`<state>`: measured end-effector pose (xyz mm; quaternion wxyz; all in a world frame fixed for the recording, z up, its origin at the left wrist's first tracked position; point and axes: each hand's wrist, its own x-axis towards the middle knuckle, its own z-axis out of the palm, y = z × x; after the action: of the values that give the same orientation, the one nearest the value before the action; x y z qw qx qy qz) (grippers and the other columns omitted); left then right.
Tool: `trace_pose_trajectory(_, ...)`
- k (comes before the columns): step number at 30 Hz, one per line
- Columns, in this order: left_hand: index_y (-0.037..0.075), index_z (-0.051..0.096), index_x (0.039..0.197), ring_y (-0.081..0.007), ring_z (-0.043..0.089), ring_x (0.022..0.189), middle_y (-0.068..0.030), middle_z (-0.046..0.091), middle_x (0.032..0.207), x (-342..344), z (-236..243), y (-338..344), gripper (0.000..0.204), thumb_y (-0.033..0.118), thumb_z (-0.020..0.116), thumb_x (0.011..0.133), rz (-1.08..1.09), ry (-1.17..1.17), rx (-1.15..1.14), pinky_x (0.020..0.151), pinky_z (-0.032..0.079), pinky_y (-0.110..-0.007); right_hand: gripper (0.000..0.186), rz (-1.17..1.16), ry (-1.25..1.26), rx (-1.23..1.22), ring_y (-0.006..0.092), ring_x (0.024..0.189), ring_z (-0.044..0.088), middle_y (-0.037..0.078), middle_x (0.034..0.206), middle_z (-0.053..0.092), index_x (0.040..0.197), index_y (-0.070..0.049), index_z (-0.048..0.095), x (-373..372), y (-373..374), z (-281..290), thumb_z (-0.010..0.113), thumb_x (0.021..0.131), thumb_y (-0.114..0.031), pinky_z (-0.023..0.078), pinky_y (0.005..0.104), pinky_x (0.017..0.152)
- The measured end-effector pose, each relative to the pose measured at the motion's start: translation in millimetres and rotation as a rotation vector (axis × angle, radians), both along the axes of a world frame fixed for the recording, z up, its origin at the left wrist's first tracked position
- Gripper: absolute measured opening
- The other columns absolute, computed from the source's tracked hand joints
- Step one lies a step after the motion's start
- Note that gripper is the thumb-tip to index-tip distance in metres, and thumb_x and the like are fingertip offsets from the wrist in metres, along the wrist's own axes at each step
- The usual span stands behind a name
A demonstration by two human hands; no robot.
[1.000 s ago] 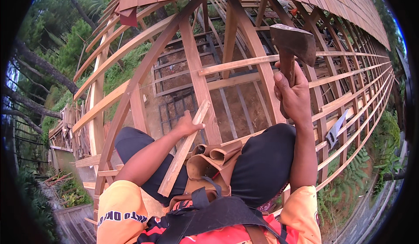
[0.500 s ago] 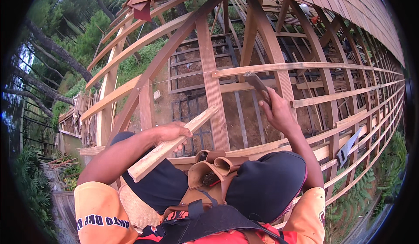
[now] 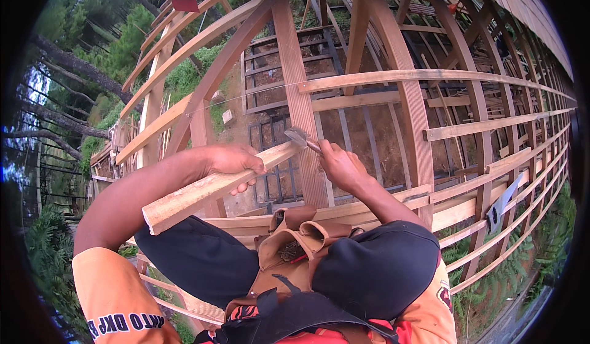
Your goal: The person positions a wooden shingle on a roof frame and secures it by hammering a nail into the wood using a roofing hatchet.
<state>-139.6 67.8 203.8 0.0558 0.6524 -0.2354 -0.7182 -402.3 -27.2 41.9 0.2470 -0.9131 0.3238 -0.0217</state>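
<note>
My left hand (image 3: 236,164) is closed around a pale wooden batten (image 3: 184,201), which slants from my lower left up toward the middle. My right hand (image 3: 338,166) grips the handle of a hatchet (image 3: 298,138), whose steel head is at the batten's far end; whether they touch, I cannot tell. Behind that end stands a wide upright rafter (image 3: 287,49). Between my knees, below my hands, is a tan leather tool pouch (image 3: 273,249) with its pockets open and dark small things inside.
I am high on a curved timber roof frame with horizontal battens (image 3: 375,78) and shingles (image 3: 510,6) above. A handsaw (image 3: 499,205) hangs on the battens at right. Metal grid frames (image 3: 289,67) lie on the dirt below through the gaps. Trees and stacked timber are at left.
The hatchet has come down from raised at upper right to the batten's tip. My left hand has lifted the batten and tilted it, its near end swinging leftward and up.
</note>
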Motion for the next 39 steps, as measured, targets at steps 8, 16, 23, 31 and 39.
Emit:
trace_pose_trajectory(8, 0.003, 0.056, 0.1, -0.015, 0.062, 0.055, -0.0073, 0.061, 0.081, 1, 1, -1, 0.02, 0.021, 0.061, 0.094, -0.082, -0.02, -0.009, 0.045, 0.054, -0.033, 0.025, -0.016, 0.096, 0.041, 0.0487, 0.089, 0.066, 0.028, 0.101, 0.066, 0.116, -0.005, 0.044, -3, -22, -8, 0.055, 0.096, -0.017, 0.053, 0.0568, 0.071)
trace_pose_trajectory(16, 0.002, 0.054, 0.102, -0.0149, 0.061, 0.053, -0.0074, 0.061, 0.079, 14, -5, 5, 0.022, 0.021, 0.063, 0.093, -0.048, 0.013, -0.001, 0.043, 0.052, -0.032, 0.025, 0.051, -0.631, 0.002, 0.049, 0.089, 0.066, 0.029, 0.101, 0.066, 0.112, -0.004, 0.044, 5, 15, 54, 0.055, 0.097, -0.021, 0.054, 0.0576, 0.074)
trace_pose_trajectory(23, 0.005, 0.054, 0.101, -0.0138, 0.061, 0.052, -0.0063, 0.06, 0.076, 14, -3, 11, 0.02, 0.021, 0.063, 0.093, -0.053, -0.013, 0.006, 0.043, 0.051, -0.031, 0.029, -0.048, -0.314, 0.168, 0.051, 0.095, 0.064, 0.029, 0.104, 0.066, 0.117, -0.004, 0.044, 8, -8, 29, 0.058, 0.096, -0.018, 0.053, 0.0567, 0.075)
trace_pose_trajectory(31, 0.005, 0.053, 0.099, -0.0151, 0.06, 0.051, -0.0071, 0.059, 0.077, 15, -14, 21, 0.016, 0.018, 0.061, 0.093, -0.006, 0.044, -0.022, 0.043, 0.052, -0.032, 0.024, -0.116, 0.043, 0.213, 0.0529, 0.091, 0.062, 0.03, 0.098, 0.067, 0.112, -0.003, 0.045, -2, -19, -2, 0.057, 0.097, -0.018, 0.05, 0.06, 0.078)
trace_pose_trajectory(39, 0.001, 0.044, 0.14, -0.0145, 0.06, 0.052, -0.0081, 0.062, 0.083, 9, -24, 55, 0.054, 0.015, 0.062, 0.091, -0.21, -0.096, -0.287, 0.048, 0.051, -0.032, 0.033, -0.184, -0.763, 0.149, 0.0349, 0.063, 0.065, 0.016, 0.072, 0.064, 0.121, 0.001, 0.05, -16, -5, 35, 0.065, 0.097, -0.017, 0.051, 0.0415, 0.06)
